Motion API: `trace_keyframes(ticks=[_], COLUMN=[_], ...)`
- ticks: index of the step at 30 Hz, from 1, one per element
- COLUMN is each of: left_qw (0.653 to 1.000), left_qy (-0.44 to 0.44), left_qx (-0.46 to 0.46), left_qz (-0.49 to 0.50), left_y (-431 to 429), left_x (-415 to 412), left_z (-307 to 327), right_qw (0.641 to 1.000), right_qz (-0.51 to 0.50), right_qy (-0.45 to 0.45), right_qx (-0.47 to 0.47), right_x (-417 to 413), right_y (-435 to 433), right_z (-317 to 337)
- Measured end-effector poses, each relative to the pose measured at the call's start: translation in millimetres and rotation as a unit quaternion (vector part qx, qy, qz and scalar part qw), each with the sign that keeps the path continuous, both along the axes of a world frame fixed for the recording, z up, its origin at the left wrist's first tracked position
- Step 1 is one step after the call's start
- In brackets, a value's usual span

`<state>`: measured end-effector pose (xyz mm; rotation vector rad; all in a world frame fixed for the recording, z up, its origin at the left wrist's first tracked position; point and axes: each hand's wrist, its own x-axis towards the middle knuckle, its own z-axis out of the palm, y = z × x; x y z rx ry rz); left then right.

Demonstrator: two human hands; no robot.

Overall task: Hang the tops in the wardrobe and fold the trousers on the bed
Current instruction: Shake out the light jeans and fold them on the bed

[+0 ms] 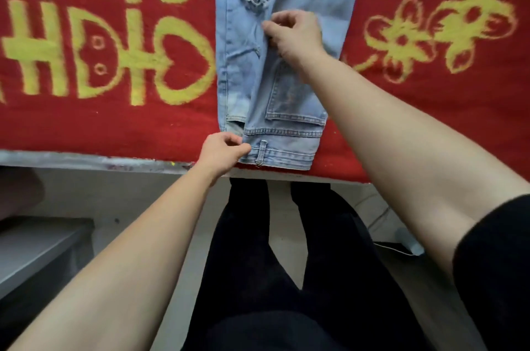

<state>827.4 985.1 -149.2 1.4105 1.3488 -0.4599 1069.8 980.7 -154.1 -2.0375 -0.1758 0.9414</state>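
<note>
Light blue ripped jeans [243,69] lie folded lengthwise on the bed, one leg over the other, waistband at the near edge and legs running away from me out of the top of the view. My left hand [222,148] pinches the left end of the waistband near a belt loop. My right hand [295,32] rests on the thigh part just below the frayed rip, fingers curled and pinching the denim. A back pocket shows under my right forearm.
The bed carries a red blanket [114,121] with yellow characters and flowers, and its pale edge [86,160] runs across the view. My black-clad legs stand on the floor below. A grey piece of furniture [37,250] sits lower left; a white cable [395,250] lies lower right.
</note>
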Motion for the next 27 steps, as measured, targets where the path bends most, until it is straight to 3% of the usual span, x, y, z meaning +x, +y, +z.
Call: trace_keyframes(ticks=[2, 5, 9, 13, 17, 22, 24, 27], left_qw=[0.998, 0.997, 0.996, 0.998, 0.998, 0.996, 0.987, 0.988], left_qy=[0.03, 0.047, 0.043, 0.052, 0.047, 0.064, 0.088, 0.073], left_qx=[0.047, 0.048, 0.061, 0.014, -0.038, -0.057, -0.059, -0.041], left_qz=[-0.002, -0.029, -0.046, -0.017, 0.037, -0.031, -0.118, -0.127], left_y=[21, 36, 41, 48, 55, 62, 74, 96], left_x=[-24, -44, -42, -46, -49, -41, -28, 7], left_z=[-14, -36, -55, -73, -85, -80, -73, -60], right_qw=[0.999, 0.988, 0.976, 0.965, 0.956, 0.92, 0.928, 0.969], right_qz=[0.04, 0.118, 0.136, 0.173, 0.217, 0.359, 0.347, 0.197], right_qy=[-0.013, -0.058, -0.115, -0.153, -0.124, -0.068, -0.053, -0.117], right_qx=[-0.022, -0.08, -0.124, -0.128, -0.151, -0.141, -0.127, -0.096], right_x=[-24, -47, -59, -67, -58, -46, -38, -12], right_y=[31, 62, 83, 90, 95, 88, 78, 59], right_z=[-10, -21, -32, -48, -58, -39, -29, -12])
